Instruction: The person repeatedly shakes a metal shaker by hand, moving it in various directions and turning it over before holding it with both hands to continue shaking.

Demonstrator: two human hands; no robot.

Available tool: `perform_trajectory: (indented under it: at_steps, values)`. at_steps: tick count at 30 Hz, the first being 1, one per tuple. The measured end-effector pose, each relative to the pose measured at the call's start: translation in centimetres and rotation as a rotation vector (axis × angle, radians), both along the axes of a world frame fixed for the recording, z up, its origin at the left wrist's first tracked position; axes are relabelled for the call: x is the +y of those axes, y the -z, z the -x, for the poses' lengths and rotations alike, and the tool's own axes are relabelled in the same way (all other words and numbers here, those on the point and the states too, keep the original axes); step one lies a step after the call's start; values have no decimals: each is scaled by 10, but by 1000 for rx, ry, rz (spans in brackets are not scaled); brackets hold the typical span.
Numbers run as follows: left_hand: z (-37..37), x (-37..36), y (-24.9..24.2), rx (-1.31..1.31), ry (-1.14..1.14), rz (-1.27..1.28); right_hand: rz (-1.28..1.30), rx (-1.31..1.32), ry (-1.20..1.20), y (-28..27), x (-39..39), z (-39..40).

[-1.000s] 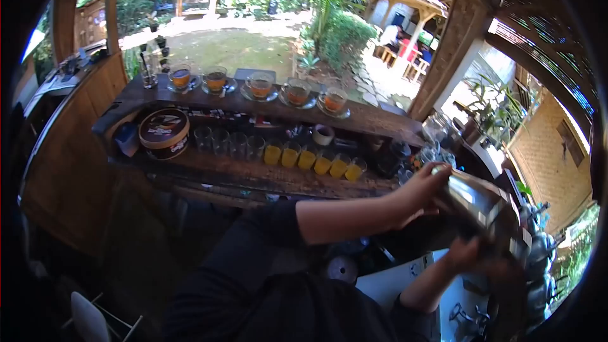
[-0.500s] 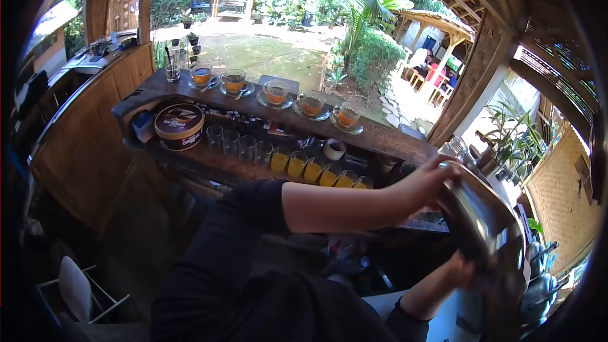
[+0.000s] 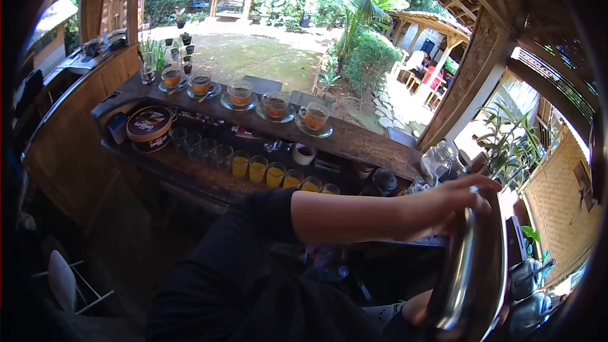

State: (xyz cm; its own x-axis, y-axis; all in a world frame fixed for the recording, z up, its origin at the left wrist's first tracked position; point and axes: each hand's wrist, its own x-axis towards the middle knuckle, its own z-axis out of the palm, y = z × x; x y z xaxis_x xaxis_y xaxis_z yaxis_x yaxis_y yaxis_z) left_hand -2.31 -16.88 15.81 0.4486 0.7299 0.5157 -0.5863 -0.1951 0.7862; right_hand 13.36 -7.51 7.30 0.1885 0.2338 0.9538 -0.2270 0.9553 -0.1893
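Metalware (image 3: 461,272), shiny and dark, stands steeply tilted at the lower right, to the right of the wooden surface (image 3: 373,145) and close to the person's body. The left hand (image 3: 446,202) reaches across to it, with its fingers bent over the upper end and partly spread; that grip touches the metal, but how firmly it closes cannot be told. The right hand (image 3: 418,308) is low down beside the metal and mostly hidden behind it, so its grip cannot be made out. Along the raised ledge of the surface stand five glass cups (image 3: 276,106) of amber drink, each on a saucer, with a tall glass (image 3: 147,69) beyond them at the left end. On the lower level, six glasses (image 3: 258,170) of yellow drink form a row, the nearest ones partly covered by the left arm. Clear glasses (image 3: 207,151) continue that row to the left, toward a round brown tub (image 3: 150,130). A white roll (image 3: 304,154) sits behind the yellow drinks. Near the left hand, at the right end of the surface, is a glass jar (image 3: 437,159). Dark pans (image 3: 529,310) are at the far right, below a leafy plant (image 3: 506,136).
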Motion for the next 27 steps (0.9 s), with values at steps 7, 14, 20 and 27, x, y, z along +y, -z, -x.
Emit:
perform_trajectory:
  at_steps: [7, 14, 20, 27]
  values:
    - [5, 136, 90, -245, -75, 646, 99, -179, 307, -18, 27, 19]
    - [36, 74, 97, -592, 48, 132, -777, -690, -117, -57, -46, 31]
    - [94, 75, 208, -815, -758, 503, -556, -772, -512, -32, 24, 156]
    - [134, -23, 123, -742, -315, -324, -1198, -540, -681, -28, -80, 156]
